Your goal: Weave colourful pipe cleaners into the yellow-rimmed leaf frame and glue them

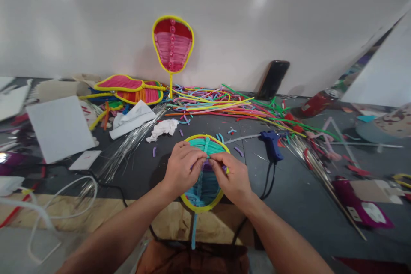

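In front of me is an oval pipe-cleaner leaf with a yellow rim, filled with teal and blue rows and a lighter teal strip down its middle. A teal stem hangs below it, past the table's front edge. My left hand lies over its left side, thumb and forefinger pinched at the middle strip. My right hand meets it from the right, pinching at the same spot. The fingertips nearly touch, and what lies between them is a small teal piece of pipe cleaner, mostly hidden.
A blue glue gun with a cord lies to the right. Loose coloured pipe cleaners pile along the wall. A pink yellow-rimmed piece stands upright behind. A phone leans on the wall, left of a bottle. White cards lie left.
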`<state>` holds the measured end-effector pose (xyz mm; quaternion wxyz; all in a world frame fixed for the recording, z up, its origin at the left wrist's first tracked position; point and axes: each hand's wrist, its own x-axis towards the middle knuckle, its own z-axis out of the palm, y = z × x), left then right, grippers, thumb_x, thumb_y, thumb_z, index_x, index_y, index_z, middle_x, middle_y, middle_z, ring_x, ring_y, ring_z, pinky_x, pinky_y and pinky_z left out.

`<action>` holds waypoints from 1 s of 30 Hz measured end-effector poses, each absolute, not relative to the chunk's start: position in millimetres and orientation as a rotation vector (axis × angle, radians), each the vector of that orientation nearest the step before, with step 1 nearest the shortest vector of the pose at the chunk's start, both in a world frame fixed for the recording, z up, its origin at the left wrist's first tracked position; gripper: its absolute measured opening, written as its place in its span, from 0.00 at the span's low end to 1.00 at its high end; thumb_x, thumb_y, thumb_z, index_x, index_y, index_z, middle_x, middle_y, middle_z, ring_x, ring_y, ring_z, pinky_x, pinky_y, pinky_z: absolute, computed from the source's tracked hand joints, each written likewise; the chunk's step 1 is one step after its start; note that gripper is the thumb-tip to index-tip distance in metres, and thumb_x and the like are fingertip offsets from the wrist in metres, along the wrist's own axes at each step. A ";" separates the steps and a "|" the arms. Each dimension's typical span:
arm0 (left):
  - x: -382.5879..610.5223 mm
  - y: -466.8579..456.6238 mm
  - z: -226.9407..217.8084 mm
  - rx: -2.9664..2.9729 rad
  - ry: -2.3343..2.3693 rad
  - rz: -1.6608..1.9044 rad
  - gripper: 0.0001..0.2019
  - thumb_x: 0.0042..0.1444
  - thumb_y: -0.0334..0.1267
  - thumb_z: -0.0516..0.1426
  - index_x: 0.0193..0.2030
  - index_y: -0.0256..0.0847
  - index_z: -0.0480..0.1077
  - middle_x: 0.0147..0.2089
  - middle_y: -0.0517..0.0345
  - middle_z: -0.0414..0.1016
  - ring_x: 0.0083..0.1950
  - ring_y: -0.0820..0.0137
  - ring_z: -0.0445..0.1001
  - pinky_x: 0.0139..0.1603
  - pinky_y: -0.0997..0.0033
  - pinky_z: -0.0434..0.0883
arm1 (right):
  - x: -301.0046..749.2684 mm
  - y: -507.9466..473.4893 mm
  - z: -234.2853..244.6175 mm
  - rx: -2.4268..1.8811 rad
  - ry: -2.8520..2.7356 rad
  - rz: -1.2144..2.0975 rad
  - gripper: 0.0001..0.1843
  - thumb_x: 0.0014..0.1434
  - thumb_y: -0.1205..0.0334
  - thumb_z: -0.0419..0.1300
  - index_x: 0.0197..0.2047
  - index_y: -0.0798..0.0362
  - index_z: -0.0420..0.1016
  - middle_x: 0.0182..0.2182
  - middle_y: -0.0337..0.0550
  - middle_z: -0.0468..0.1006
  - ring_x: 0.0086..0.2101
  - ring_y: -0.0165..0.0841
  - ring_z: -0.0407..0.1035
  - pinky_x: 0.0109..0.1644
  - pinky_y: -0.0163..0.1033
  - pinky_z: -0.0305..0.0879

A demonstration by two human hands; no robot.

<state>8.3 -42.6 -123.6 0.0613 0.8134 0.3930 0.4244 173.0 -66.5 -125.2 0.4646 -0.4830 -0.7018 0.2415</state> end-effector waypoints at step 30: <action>13.4 -45.1 -118.5 2.303 1.250 1.063 0.09 0.59 0.33 0.52 0.28 0.42 0.68 0.25 0.62 0.73 0.30 0.70 0.70 0.39 0.68 0.68 | 175.9 -64.6 -129.9 -1.135 -2.006 0.179 0.13 0.63 0.71 0.51 0.40 0.51 0.76 0.31 0.46 0.81 0.34 0.34 0.76 0.40 0.37 0.72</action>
